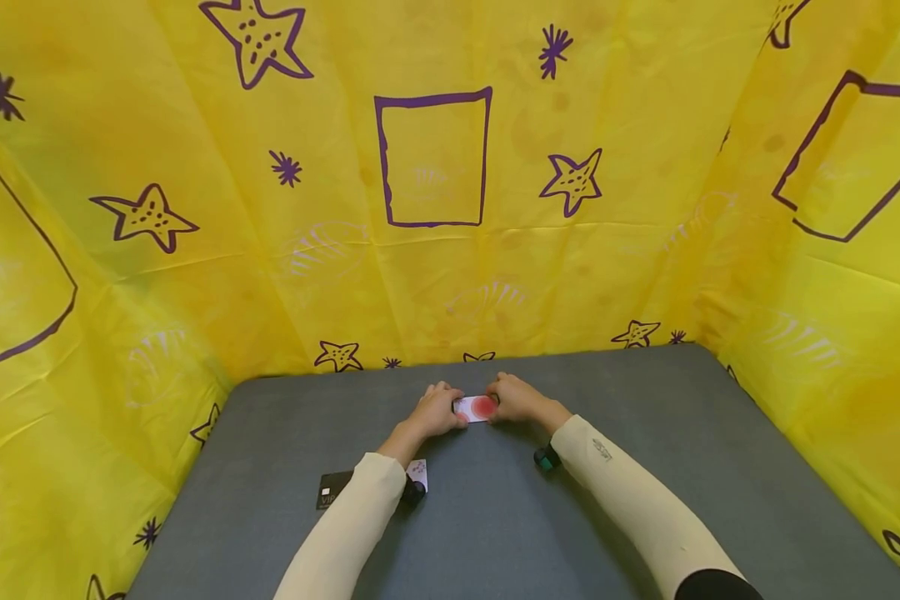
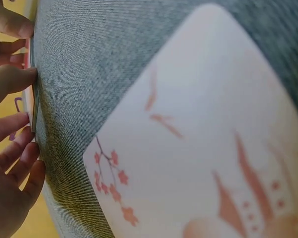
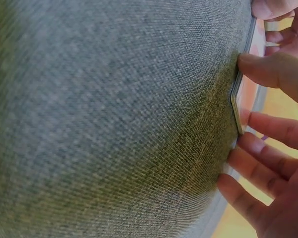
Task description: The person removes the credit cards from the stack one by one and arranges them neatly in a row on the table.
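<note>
Held stack: we see a thin rectangular stack of cards, its top face white with a large red disc (image 1: 471, 409), directly between the fingers of both hands, on the grey cloth-covered bench (image 1: 487, 517) or just above it; we cannot tell which.
Long axis: it runs sideways, from the left fingers to the right fingers, so we have one short end toward each palm.
Left hand (image 1: 437, 410): its fingers grip the left end, thumb at the near side, index fingertip toward the far corner.
Right hand (image 1: 519, 398): its fingers grip the right end in the same way, mirrored.
Nearer hand: neither, in our view; both touch the stack, so any lift or turn hinges on the two grips acting evenly along that sideways line.
Stack edge: beside the right thumb we make out more than one layer; we cannot count the cards surely.
White card with reddish blossom print (image 1: 418, 472): it lies nearer us than the left fingers, apart from them, partly behind the left forearm.
Black card marked VIP (image 1: 333, 490): it lies farther left and nearer us than the left fingers, partly covered by the cream left sleeve (image 1: 345, 533).
Clearance: we judge both loose cards well outside the fingers' reach as they stand.
</note>
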